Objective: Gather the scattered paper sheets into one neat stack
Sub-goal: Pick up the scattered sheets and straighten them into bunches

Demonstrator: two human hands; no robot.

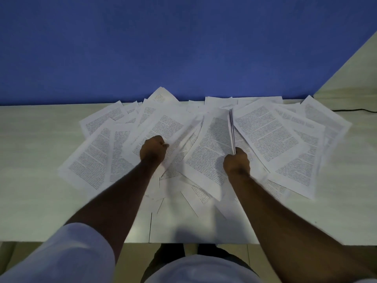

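Several white printed paper sheets (271,135) lie scattered and overlapping across the middle of a pale table (34,180). My right hand (236,162) grips a thin bundle of sheets (231,131) that stands on edge and points away from me. My left hand (153,150) is curled in the left-centre of the spread and pinches the edge of one printed sheet (163,127) that lifts slightly off the pile. Blank sheets (183,221) lie near the table's front edge between my forearms.
A blue wall (163,48) rises right behind the table's far edge. A black cable (350,109) runs along the far right of the table. Bare tabletop shows at the left and at the right front. The floor and my dark shoes (173,251) show below the front edge.
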